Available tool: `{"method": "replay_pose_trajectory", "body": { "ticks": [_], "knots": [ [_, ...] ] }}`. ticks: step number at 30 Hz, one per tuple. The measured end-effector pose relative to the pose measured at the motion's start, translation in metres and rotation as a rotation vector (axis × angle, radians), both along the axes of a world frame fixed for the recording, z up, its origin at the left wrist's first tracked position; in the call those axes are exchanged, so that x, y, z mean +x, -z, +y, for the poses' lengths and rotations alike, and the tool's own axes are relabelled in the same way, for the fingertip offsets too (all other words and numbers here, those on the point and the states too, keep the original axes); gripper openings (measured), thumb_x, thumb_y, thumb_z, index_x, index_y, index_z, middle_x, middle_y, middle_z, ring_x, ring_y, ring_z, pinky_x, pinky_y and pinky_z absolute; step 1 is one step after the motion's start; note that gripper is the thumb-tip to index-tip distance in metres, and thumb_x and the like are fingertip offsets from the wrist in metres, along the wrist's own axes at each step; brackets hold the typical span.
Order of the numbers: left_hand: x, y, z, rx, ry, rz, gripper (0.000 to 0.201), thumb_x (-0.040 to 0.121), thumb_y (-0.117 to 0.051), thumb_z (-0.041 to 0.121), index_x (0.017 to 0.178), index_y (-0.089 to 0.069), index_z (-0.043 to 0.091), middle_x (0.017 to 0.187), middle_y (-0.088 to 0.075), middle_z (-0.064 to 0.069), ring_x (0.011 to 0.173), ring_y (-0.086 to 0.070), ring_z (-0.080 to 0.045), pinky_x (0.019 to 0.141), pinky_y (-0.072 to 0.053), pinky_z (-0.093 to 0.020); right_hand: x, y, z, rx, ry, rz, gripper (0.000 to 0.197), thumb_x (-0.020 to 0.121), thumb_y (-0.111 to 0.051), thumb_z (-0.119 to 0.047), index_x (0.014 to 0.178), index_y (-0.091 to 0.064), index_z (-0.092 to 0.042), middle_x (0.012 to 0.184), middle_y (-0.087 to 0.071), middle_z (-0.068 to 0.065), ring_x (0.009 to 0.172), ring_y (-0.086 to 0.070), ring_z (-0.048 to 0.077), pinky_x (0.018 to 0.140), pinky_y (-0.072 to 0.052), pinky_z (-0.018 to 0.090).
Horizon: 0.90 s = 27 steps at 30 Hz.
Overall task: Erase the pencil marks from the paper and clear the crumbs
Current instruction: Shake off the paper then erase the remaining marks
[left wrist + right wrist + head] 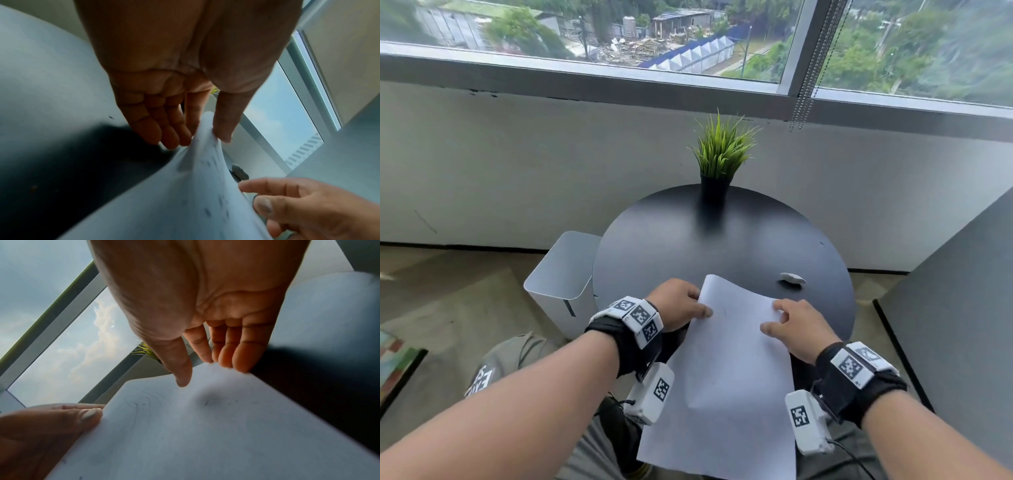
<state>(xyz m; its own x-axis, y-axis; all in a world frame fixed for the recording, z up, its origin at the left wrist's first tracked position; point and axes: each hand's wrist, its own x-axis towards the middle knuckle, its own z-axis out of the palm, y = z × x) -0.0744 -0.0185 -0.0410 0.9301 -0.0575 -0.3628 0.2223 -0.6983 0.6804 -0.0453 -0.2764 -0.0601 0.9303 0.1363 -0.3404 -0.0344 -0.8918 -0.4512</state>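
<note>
A white sheet of paper (736,359) is lifted off the round black table (688,240), bowed, with its near end hanging over my lap. My left hand (702,305) pinches its left edge near the far corner, thumb on top and fingers beneath (205,134). My right hand (777,318) is at the far right corner, fingertips touching the edge and the thumb hovering just above the sheet (197,371). Faint pencil lines (133,402) and dark specks (207,211) show on the paper. A white eraser (792,278) lies on the table right of the sheet.
A potted green plant (722,150) stands at the table's far edge below the window. A white bin (561,284) sits on the floor left of the table. A grey partition (962,308) rises at the right.
</note>
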Motion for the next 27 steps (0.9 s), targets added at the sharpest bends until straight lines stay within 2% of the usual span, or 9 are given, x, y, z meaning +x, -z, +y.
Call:
{"method": "replay_pose_trajectory", "body": {
  "ticks": [3, 5, 10, 14, 16, 20, 22, 24, 27],
  "knots": [
    [-0.003, -0.002, 0.005, -0.216, -0.084, 0.024, 0.009, 0.089, -0.073, 0.022, 0.097, -0.073, 0.018, 0.079, -0.069, 0.007, 0.077, -0.066, -0.014, 0.074, -0.056, -0.030, 0.003, 0.001, -0.003, 0.115, 0.053, 0.025, 0.059, 0.076, -0.072, -0.045, 0.128, -0.054, -0.023, 0.105, -0.055, 0.004, 0.092, -0.059, 0.020, 0.081, -0.053, 0.039],
    [-0.003, -0.007, 0.008, -0.369, -0.164, 0.011, 0.011, 0.092, -0.068, 0.013, 0.103, -0.070, 0.011, 0.077, -0.066, 0.001, 0.072, -0.064, -0.020, 0.068, -0.056, -0.037, 0.004, -0.002, -0.003, 0.289, 0.158, 0.043, 0.058, 0.078, -0.074, -0.041, 0.129, -0.049, -0.028, 0.104, -0.055, 0.004, 0.091, -0.062, 0.023, 0.071, -0.059, 0.042],
    [0.001, -0.040, 0.014, -0.788, -0.360, -0.069, 0.018, 0.097, -0.062, 0.008, 0.116, -0.064, 0.009, 0.094, -0.071, -0.012, 0.064, -0.069, -0.018, 0.052, -0.055, -0.028, 0.009, -0.022, 0.001, 0.771, 0.356, 0.222, 0.070, 0.078, -0.076, -0.042, 0.138, -0.044, -0.027, 0.119, -0.058, 0.004, 0.068, -0.054, 0.019, 0.051, -0.046, 0.029],
    [0.009, -0.071, 0.023, -0.990, -0.356, -0.196, 0.038, 0.084, -0.070, 0.021, 0.121, -0.063, 0.015, 0.105, -0.073, -0.011, 0.079, -0.070, -0.025, 0.071, -0.058, -0.040, 0.013, -0.048, 0.008, 0.973, 0.259, 0.287, 0.014, 0.083, -0.073, -0.024, 0.091, -0.062, -0.018, 0.082, -0.056, 0.002, 0.047, -0.032, 0.009, 0.042, -0.023, 0.020],
    [0.013, -0.085, 0.030, -0.975, -0.326, -0.276, 0.046, 0.080, -0.072, 0.024, 0.125, -0.062, 0.022, 0.103, -0.074, -0.008, 0.083, -0.070, -0.022, 0.070, -0.059, -0.037, 0.019, -0.066, 0.010, 1.020, 0.263, 0.151, 0.019, 0.086, -0.069, -0.014, 0.074, -0.056, -0.021, 0.065, -0.049, -0.001, 0.045, -0.033, 0.011, 0.040, -0.022, 0.018],
    [0.020, -0.102, 0.048, -0.840, -0.345, -0.423, 0.079, 0.073, -0.078, 0.026, 0.143, -0.043, 0.029, 0.088, -0.071, 0.005, 0.089, -0.070, -0.016, 0.077, -0.058, -0.033, 0.027, -0.108, 0.010, 1.090, 0.217, -0.194, 0.025, 0.088, -0.067, -0.009, 0.068, -0.060, -0.022, 0.052, -0.046, -0.003, 0.038, -0.038, 0.011, 0.038, -0.026, 0.017],
    [0.021, -0.106, 0.053, -0.849, -0.389, -0.479, 0.067, 0.073, -0.079, 0.021, 0.135, -0.054, 0.022, 0.086, -0.068, -0.001, 0.089, -0.066, -0.021, 0.082, -0.055, -0.038, 0.024, -0.122, 0.008, 1.075, 0.174, -0.329, 0.027, 0.089, -0.068, -0.012, 0.066, -0.063, -0.026, 0.056, -0.049, 0.000, 0.043, -0.043, 0.013, 0.039, -0.033, 0.021],
    [0.019, -0.107, 0.052, -0.859, -0.388, -0.532, 0.035, 0.070, -0.082, 0.020, 0.104, -0.071, 0.019, 0.088, -0.065, -0.013, 0.085, -0.058, -0.027, 0.081, -0.050, -0.040, 0.019, -0.126, 0.007, 1.064, 0.129, -0.416, 0.024, 0.090, -0.068, -0.017, 0.069, -0.062, -0.026, 0.063, -0.051, 0.003, 0.049, -0.048, 0.015, 0.042, -0.039, 0.023],
    [0.013, -0.094, 0.046, -0.723, -0.386, -0.514, 0.014, 0.078, -0.078, 0.009, 0.077, -0.066, 0.015, 0.074, -0.062, -0.008, 0.065, -0.052, -0.016, 0.063, -0.042, -0.025, 0.014, -0.107, 0.004, 0.936, 0.097, -0.412, 0.017, 0.090, -0.068, -0.020, 0.075, -0.061, -0.020, 0.067, -0.054, 0.005, 0.055, -0.053, 0.015, 0.046, -0.044, 0.025]
  ]
}}
